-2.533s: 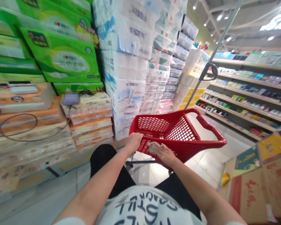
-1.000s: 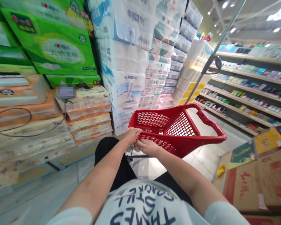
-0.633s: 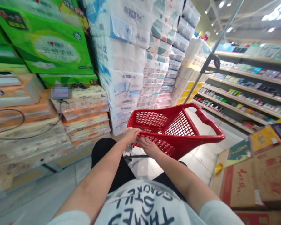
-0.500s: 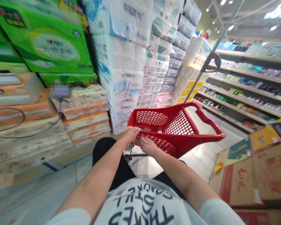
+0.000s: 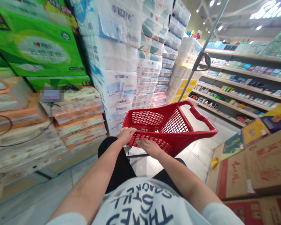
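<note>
As left hand (image 5: 125,135) and right hand (image 5: 149,147) clasp one red basket (image 5: 161,122), both grips closed — on the rim (image 5: 154,137)

Both bare forearms run forward and inward from the lower edge of the view, converging at the centre; the left forearm (image 5: 91,185) emerges from the left sleeve (image 5: 67,220), the right forearm (image 5: 184,182) from the right sleeve (image 5: 221,215); the left hand (image 5: 125,135) is palm-down, its fingers (image 5: 131,130) curled forward and downward; the right hand (image 5: 150,147) is palm-down and flatter, its fingers (image 5: 141,142) extended toward the left hand; it lies just behind and right of the left fingers, not touching them.
</note>
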### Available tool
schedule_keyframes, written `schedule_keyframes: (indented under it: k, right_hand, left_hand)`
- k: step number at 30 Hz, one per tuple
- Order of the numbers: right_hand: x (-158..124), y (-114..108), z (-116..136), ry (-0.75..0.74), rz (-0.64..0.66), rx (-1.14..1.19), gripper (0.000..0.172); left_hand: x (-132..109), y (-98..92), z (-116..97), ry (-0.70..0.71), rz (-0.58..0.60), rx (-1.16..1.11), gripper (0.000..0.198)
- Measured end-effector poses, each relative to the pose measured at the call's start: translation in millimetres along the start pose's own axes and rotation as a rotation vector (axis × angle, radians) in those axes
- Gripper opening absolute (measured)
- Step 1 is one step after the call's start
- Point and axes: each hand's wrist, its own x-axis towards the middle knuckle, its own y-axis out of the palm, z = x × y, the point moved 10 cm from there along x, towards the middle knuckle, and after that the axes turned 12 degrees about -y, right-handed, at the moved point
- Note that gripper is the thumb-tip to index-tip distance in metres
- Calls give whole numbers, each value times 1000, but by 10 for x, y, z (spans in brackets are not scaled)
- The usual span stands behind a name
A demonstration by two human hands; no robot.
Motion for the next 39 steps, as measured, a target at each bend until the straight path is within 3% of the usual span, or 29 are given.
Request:
schedule_keyframes:
  k: [3,7,12,16,19,24,28,30,33,36,39]
  right_hand:
    - [-137,22,11,-2,17,41,42]
    - [-216,-158,-114,102,-52,55,44]
    - [-244,-167,-128,91,-14,91,38]
    - [-344,-192,-223,206,-84,45,41]
    - [-386,-110,-210,208,-35,59,35]
    - [-533,-119,-284,272,-41,53,43]
    - [-606,-7,-250,219,99,113,34]
    - [-662,-36,-304,276,92,109,41]
    - [-747,-52,-362,352,89,98,50]
    - [-827,33,-355,362,142,119,46]
    - [-950,18,-400,411,93,100,49]
  left_hand:
    - [-5,-16,-9,-15,13,-1,39]
    - [-20,-49,-44,-20,20,5,38]
    - [-41,-82,-74,-30,31,12,38]
    - [-44,-100,-76,-32,27,8,39]
    - [-40,-99,-72,-39,39,6,38]
    - [-32,-97,-75,-40,47,21,39]
    - [-10,-116,-63,-51,62,34,38]
    - [-3,-108,-74,-64,100,41,38]
    - [-16,-99,-160,-85,120,41,33]
    - [-66,-137,-368,-52,20,-15,41]
    - [-145,-49,-576,21,4,-36,42]
